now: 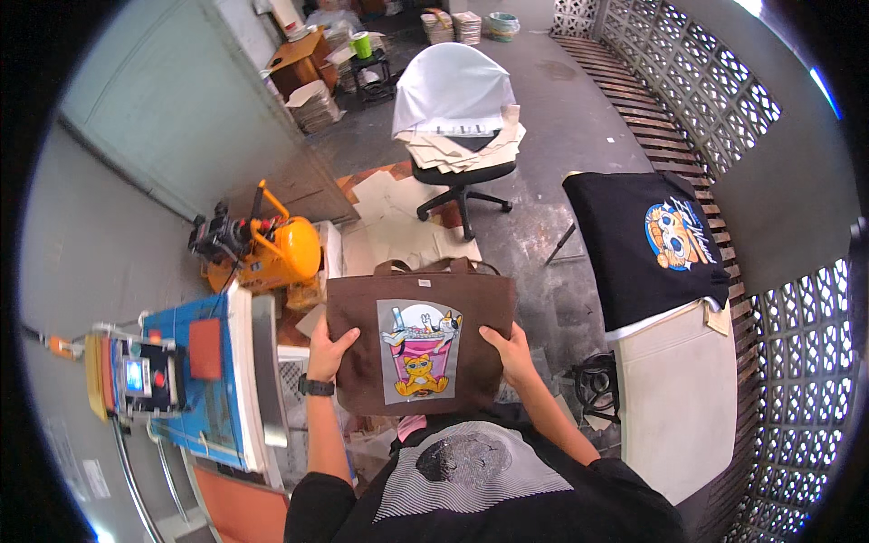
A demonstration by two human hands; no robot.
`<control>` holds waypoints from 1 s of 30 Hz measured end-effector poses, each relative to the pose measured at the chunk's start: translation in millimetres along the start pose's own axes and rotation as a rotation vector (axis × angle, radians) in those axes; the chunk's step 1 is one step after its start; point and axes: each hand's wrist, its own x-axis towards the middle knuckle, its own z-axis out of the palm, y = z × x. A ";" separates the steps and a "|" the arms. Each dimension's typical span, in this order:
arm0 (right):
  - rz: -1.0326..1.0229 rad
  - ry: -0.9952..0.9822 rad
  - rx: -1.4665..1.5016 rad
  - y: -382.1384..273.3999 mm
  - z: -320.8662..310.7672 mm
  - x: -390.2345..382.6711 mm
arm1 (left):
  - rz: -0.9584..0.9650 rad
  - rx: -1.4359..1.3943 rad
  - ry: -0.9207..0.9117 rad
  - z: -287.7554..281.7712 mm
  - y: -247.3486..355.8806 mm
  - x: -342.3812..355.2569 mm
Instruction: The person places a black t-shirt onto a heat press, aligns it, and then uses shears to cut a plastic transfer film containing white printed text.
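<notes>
Holding the brown tote bag (472, 355) by its two sides, our hands are well apart and each is clamped on the fabric. Our left hand (326, 351) grips the left edge, thumb lying across the front face and pointing inward; our right hand (513, 355) mirrors it on the right edge. The fingers behind the bag are hidden. Both forearms rise from below with the elbows bent, and a dark wristwatch (317, 387) circles our left wrist. We have the bag in front of our printed black shirt (471, 471), its handles (462, 264) at the far edge and its cartoon panel (421, 348) facing us.

Nothing but our hands visibly carries the bag; it is left of the pale worktop (679, 407). Over that worktop's far end lies a black garment (615, 244) with a cartoon print, while the near end is bare. To our left is a machine with a blue panel (208, 398) and a small control box (138, 376), and beyond it a yellow-orange compressor (294, 249).

Ahead, a swivel chair (464, 174) wears a white cloth (453, 81) over its back and bears cream sheets (453, 154) on its seat. More sheets cover part of the grey floor (566, 127), and a pierced lattice wall (715, 86) runs along our right.
</notes>
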 end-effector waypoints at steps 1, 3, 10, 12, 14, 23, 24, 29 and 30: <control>0.003 0.083 0.012 1.2 -10.8 13.9 | -0.002 0.021 -0.068 13.3 1.2 32.6; 0.015 0.189 0.112 -4.8 -24.7 50.9 | -0.003 0.055 -0.193 38.0 7.8 109.8; -0.121 0.272 0.515 -74.0 2.0 240.7 | 0.192 0.170 -0.711 125.2 73.3 477.2; -0.214 0.265 0.563 -77.4 2.4 316.3 | 0.340 0.439 -0.790 150.6 75.0 591.6; -0.035 0.359 0.459 -76.7 -16.3 394.8 | 0.201 0.535 -0.665 194.7 91.5 669.4; 0.303 0.361 -1.055 -1.0 -173.2 446.0 | 0.276 0.566 -0.567 263.2 -140.0 643.4; 0.375 0.333 -1.094 -1.2 -188.9 417.1 | 0.341 0.494 -0.702 266.4 -186.7 610.9; 0.620 1.173 -0.809 55.7 -227.5 208.2 | -0.030 0.600 -1.610 288.9 -244.5 430.9; 0.660 1.407 -0.681 78.9 -216.6 168.3 | 0.116 0.745 -1.669 301.9 -223.1 423.3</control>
